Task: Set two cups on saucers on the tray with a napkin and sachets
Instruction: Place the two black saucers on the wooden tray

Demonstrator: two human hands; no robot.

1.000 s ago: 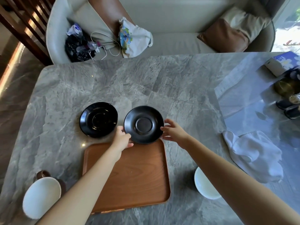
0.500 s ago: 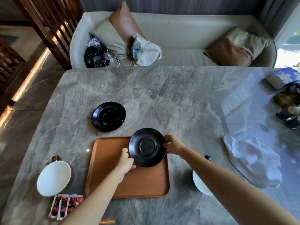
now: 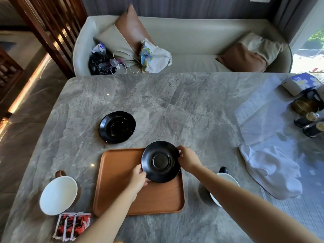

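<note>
A matte black saucer (image 3: 161, 161) is over the far right corner of the wooden tray (image 3: 122, 195). My left hand (image 3: 138, 178) grips its near left rim and my right hand (image 3: 188, 159) grips its right rim. A second, glossy black saucer (image 3: 117, 127) lies on the marble table beyond the tray. A brown cup with a white inside (image 3: 58, 194) stands left of the tray. Another white cup (image 3: 223, 179) right of the tray is partly hidden by my right arm. Red sachets (image 3: 72, 225) lie at the near left. A white napkin (image 3: 270, 171) is crumpled at the right.
At the table's far right edge stand a blue-and-white box (image 3: 300, 83), a brass bowl (image 3: 304, 105) and small dark jars (image 3: 311, 123). A cream sofa (image 3: 184, 50) with cushions, bags and cables runs behind the table. A wooden slatted screen (image 3: 49, 28) stands at the left.
Both hands carried the matte saucer from the table beyond the tray back over the tray's far right corner. The view tilted up, bringing the sachets and both cups into sight.
</note>
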